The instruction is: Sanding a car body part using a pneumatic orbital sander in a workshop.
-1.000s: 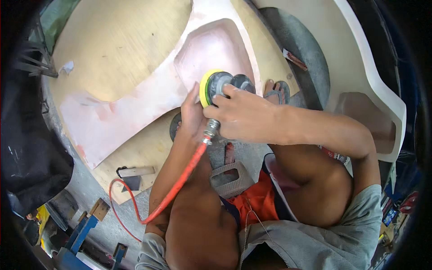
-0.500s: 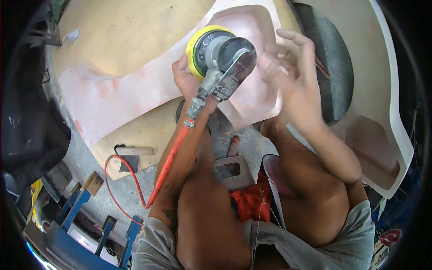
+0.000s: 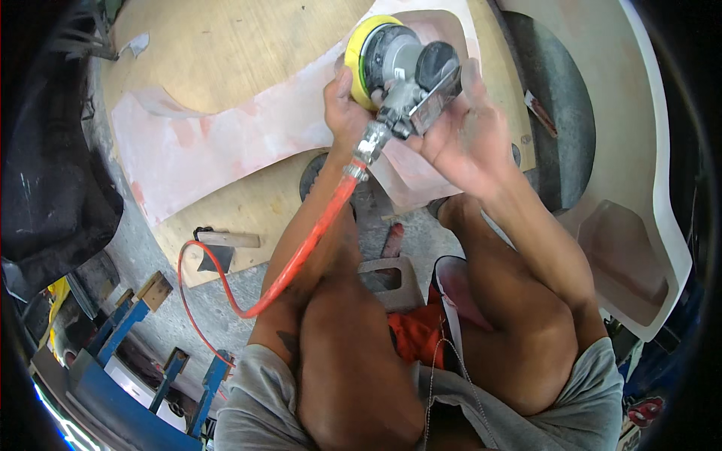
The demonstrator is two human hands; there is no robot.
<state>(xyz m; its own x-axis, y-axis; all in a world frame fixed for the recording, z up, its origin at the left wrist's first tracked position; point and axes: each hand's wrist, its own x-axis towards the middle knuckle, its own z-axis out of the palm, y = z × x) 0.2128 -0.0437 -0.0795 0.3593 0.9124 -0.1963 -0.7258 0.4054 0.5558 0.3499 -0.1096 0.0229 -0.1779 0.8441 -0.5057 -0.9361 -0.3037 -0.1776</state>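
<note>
- Presently, the round sander (image 3: pixel 402 56) is held up by the left hand (image 3: pixel 349 113), whose thumb is laid by the rim of the yellow pad (image 3: pixel 359 56); its other fingers are hidden behind the tool.
- The right hand (image 3: pixel 481 143) is turned palm up beside the sander's dark lever (image 3: pixel 438 103); its fingers are partly covered, and whether a grip is taken cannot be told.
- Small markings are borne by the sander's body, too blurred to be read.
- A red hose (image 3: pixel 304 255) is joined to the tool by a metal coupling (image 3: pixel 370 141) and is looped down leftward.
- Below the sander, a curved pinkish-white panel (image 3: pixel 241 150) is laid over a plywood board (image 3: pixel 226 49).
- Grey concrete floor (image 3: pixel 425 244) is seen between the legs.
- The right side is filled by a large pale shell (image 3: pixel 647 143), the far left by black sheeting (image 3: pixel 53 173), with a blue frame (image 3: pixel 124 331) placed lower down.
</note>
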